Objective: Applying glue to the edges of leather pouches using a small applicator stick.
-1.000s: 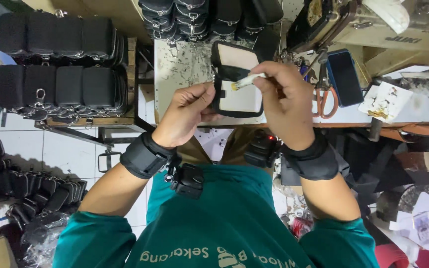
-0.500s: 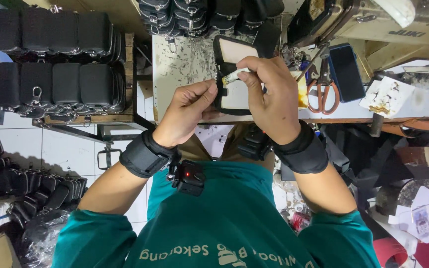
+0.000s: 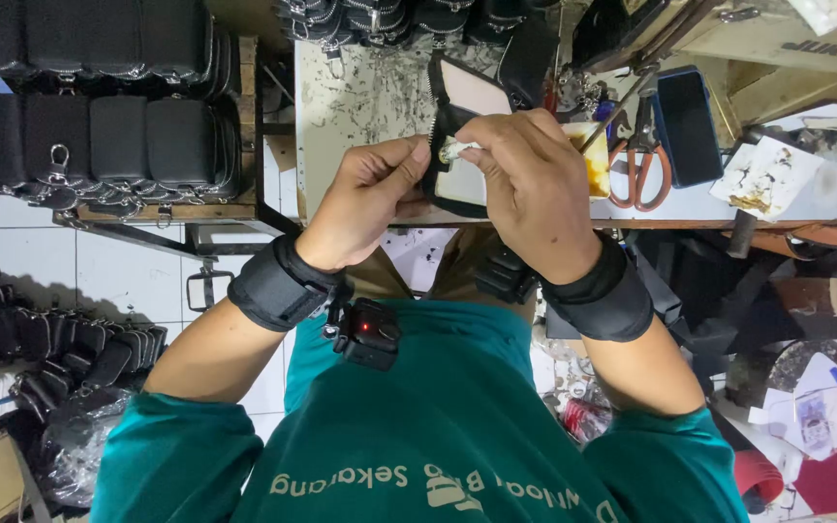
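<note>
Head view shows the left hand (image 3: pixel 365 203) clamped on an open black pouch (image 3: pixel 462 131) while the right hand (image 3: pixel 530 184) pinches a small white brush (image 3: pixel 455 149) on its pale lining — gluing looks half done, with finished pouches (image 3: pixel 99 136) stacked nearby.

even bright overhead light, soft shadows, sharp centre, slight wide-angle stretch at edges

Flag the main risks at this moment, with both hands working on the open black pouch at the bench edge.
1. The right hand holds a small glue-tipped applicator over the pouch; glue could smear onto the black zipper edge or the fingers.
2. The open glue pot sits right beside the right hand and could be knocked.
3. The pouch, pinched by the left hand, hangs at the bench edge and could slip off.
</note>
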